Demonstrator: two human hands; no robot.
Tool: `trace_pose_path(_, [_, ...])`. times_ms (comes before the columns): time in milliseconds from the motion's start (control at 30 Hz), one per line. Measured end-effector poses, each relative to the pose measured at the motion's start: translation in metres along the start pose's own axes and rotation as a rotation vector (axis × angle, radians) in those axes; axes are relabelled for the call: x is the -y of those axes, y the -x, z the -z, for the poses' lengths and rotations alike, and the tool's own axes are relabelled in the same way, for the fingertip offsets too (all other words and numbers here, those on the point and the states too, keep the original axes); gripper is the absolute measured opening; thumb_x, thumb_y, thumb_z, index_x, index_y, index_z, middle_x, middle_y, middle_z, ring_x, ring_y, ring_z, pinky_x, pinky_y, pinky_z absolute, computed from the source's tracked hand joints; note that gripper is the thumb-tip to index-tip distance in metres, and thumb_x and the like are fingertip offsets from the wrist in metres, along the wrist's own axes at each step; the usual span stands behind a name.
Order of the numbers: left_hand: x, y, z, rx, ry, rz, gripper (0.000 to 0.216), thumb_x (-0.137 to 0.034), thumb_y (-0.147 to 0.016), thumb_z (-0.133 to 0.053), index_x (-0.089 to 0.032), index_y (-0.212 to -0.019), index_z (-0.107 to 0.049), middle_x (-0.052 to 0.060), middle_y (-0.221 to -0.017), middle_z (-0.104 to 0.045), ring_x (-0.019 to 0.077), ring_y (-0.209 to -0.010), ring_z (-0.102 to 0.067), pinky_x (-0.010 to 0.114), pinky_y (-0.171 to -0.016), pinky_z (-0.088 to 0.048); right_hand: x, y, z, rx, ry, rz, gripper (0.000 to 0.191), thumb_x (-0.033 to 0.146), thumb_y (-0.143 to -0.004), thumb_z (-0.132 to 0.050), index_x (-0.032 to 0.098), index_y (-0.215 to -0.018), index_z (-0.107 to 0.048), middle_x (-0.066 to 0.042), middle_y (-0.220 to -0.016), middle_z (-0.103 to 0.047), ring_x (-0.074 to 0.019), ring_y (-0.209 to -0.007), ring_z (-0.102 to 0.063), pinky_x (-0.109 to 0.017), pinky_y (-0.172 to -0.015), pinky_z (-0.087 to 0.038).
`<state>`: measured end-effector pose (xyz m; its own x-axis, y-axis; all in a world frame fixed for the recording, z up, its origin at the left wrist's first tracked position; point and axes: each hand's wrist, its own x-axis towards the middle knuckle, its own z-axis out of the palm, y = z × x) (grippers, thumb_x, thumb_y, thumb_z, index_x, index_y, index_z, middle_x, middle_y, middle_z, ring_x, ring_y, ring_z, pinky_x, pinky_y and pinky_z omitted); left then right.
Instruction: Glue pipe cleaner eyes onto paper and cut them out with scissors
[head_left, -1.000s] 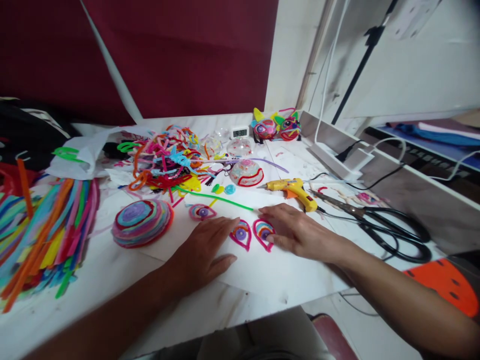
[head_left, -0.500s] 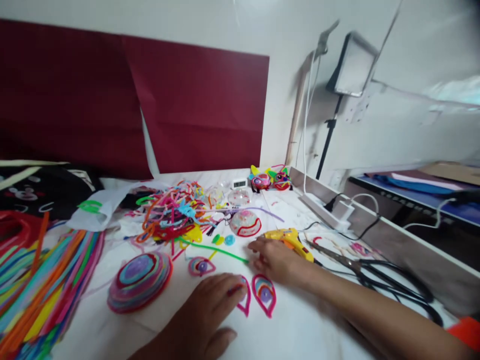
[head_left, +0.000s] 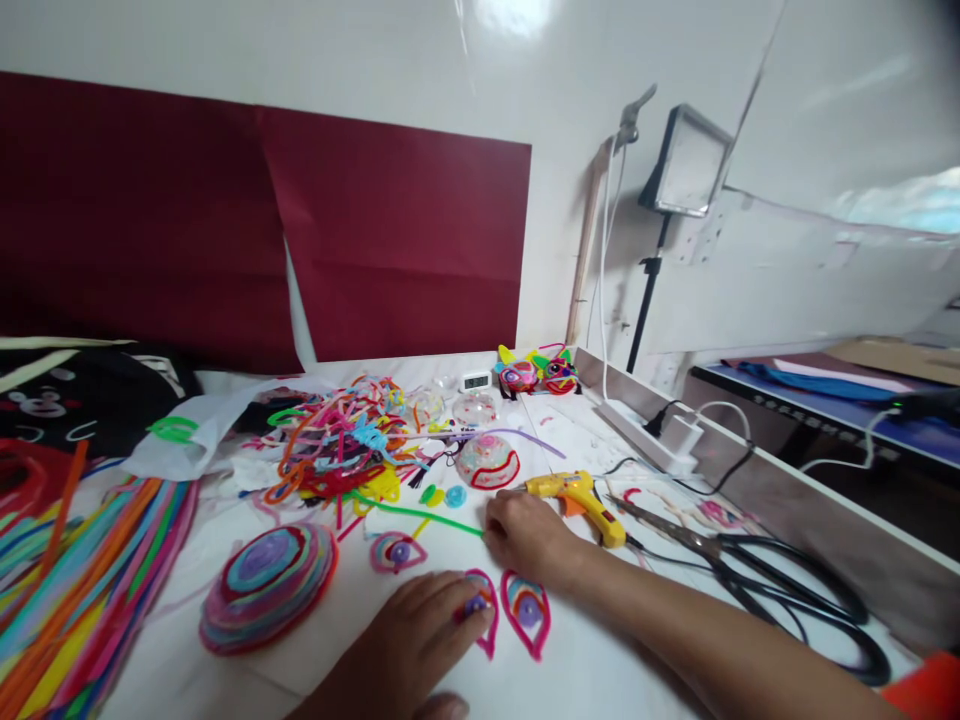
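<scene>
My left hand (head_left: 424,635) lies low over the white table, fingers stretched out and fingertips over a pink-edged teardrop eye piece (head_left: 491,640) with a purple centre. Just right of it is a matching teardrop eye (head_left: 527,612). My right hand (head_left: 525,535) is curled, its fingertips closed at the near end of a green pipe cleaner (head_left: 427,513); the exact grip is partly hidden. Beyond that hand sits a yellow glue gun (head_left: 581,500). A smaller pink eye shape (head_left: 397,552) rests left of centre, and a striped coiled dome (head_left: 271,585) stands farther left.
Black-handled scissors (head_left: 720,550) lie at right beside a power strip (head_left: 645,435). Tangled pipe cleaners (head_left: 345,430) form a heap behind, with a clear dome (head_left: 487,462) nearby. Straight pipe cleaners (head_left: 112,590) lie in a bundle at left. Two colourful cat-like faces (head_left: 536,370) stand at the back.
My right hand has moved slightly left and its fingers have curled in at the green pipe cleaner's end. My left hand has shifted slightly down, its fingers still outstretched. The view has tilted up a little.
</scene>
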<state>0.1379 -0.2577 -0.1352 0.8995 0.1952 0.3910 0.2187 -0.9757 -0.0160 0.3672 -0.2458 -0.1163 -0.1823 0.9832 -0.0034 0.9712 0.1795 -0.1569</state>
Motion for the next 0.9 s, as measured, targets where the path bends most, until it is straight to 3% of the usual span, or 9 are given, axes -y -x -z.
trace_pose_path(100, [0.004, 0.002, -0.008, -0.029, -0.006, -0.018, 0.056, -0.027, -0.085, -0.061, -0.02, -0.139, -0.047, 0.008, -0.14, -0.057, 0.0224, -0.129, -0.049, 0.036, -0.11, -0.042, -0.001, -0.001, -0.003, -0.009, -0.01, -0.012, 0.019, 0.031, -0.098, -0.06, 0.014, -0.102, -0.066, -0.005, -0.102, -0.069, -0.0194, -0.09, -0.067, -0.04, -0.082, -0.056])
trace_pose_path(233, [0.009, 0.002, -0.017, -0.166, 0.016, -0.097, 0.05, -0.03, -0.089, -0.05, -0.018, -0.138, -0.048, 0.009, -0.136, -0.059, 0.023, -0.125, -0.052, 0.037, -0.107, -0.045, -0.001, 0.002, -0.001, -0.019, -0.043, -0.024, 0.019, 0.031, -0.097, -0.06, 0.014, -0.101, -0.066, -0.004, -0.099, -0.069, -0.019, -0.089, -0.067, -0.039, -0.081, -0.057])
trace_pose_path(433, [-0.002, 0.001, 0.001, 0.06, 0.052, 0.076, 0.066, -0.016, -0.078, -0.066, -0.025, -0.14, -0.044, 0.004, -0.145, -0.052, 0.0208, -0.132, -0.046, 0.035, -0.115, -0.036, -0.004, 0.01, 0.01, -0.056, -0.093, -0.047, 0.017, 0.029, -0.098, -0.059, 0.013, -0.095, -0.066, -0.001, -0.087, -0.069, -0.0158, -0.078, -0.067, -0.034, -0.073, -0.058])
trace_pose_path(700, [-0.002, 0.004, -0.001, 0.057, 0.099, 0.087, 0.072, -0.013, -0.075, -0.067, -0.025, -0.142, -0.043, 0.005, -0.147, -0.05, 0.0228, -0.133, -0.045, 0.037, -0.115, -0.036, -0.013, 0.016, 0.014, -0.152, -0.105, 0.023, 0.009, 0.018, -0.098, -0.059, 0.014, -0.096, -0.067, -0.002, -0.095, -0.07, -0.0174, -0.088, -0.067, -0.036, -0.081, -0.056])
trace_pose_path(900, [0.0, 0.008, -0.009, 0.028, 0.135, 0.088, 0.07, -0.014, -0.078, -0.063, -0.026, -0.144, -0.041, 0.004, -0.151, -0.045, 0.0234, -0.137, -0.039, 0.038, -0.117, -0.033, -0.021, 0.02, 0.015, -0.168, -0.051, 0.027, 0.011, 0.017, -0.098, -0.058, 0.014, -0.092, -0.067, -0.002, -0.092, -0.07, -0.0167, -0.085, -0.068, -0.036, -0.079, -0.057])
